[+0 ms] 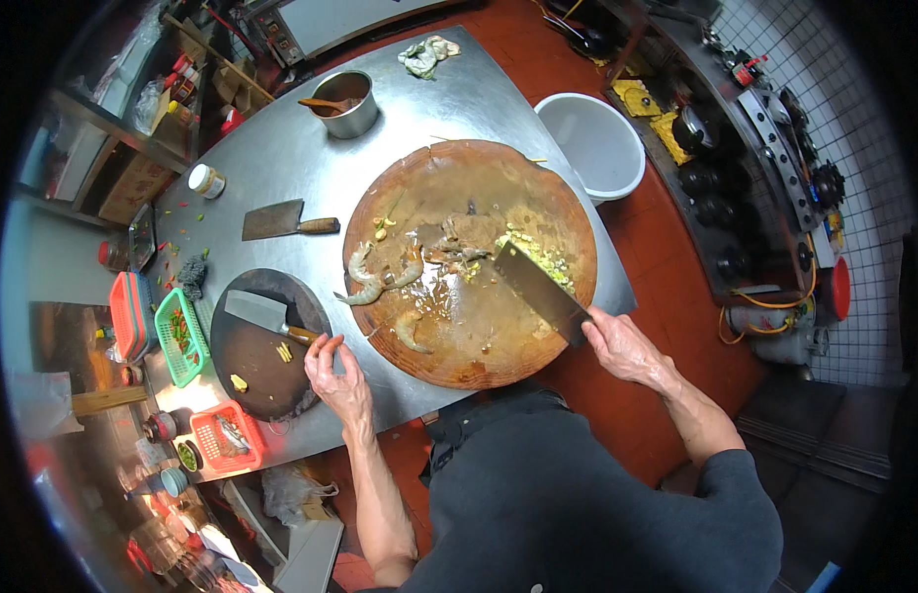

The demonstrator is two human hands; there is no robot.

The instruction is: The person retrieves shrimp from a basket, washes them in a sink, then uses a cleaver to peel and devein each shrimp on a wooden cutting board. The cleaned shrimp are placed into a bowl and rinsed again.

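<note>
My right hand [628, 347] grips a cleaver [540, 290], its broad blade over the right part of a large round wooden chopping block [459, 363]. Minced garlic or ginger [544, 256] lies along the blade's far side. Several raw shrimp [364, 278] rest on the block's left side, with shrimp scraps [455, 254] near the middle. My left hand [339, 378], fingers curled and parted, is at the right edge of a smaller dark round board [262, 370]. Close to its fingertips is the wooden handle of a second cleaver [257, 310]; contact cannot be told.
On the steel table [281, 163] are a third cleaver [274, 220], a metal pot [349, 111], a lidded jar [206, 181] and a cloth [428, 55]. Green [183, 337] and red [225, 437] plastic baskets stand left. A white bin [592, 144] stands beyond the table's right edge.
</note>
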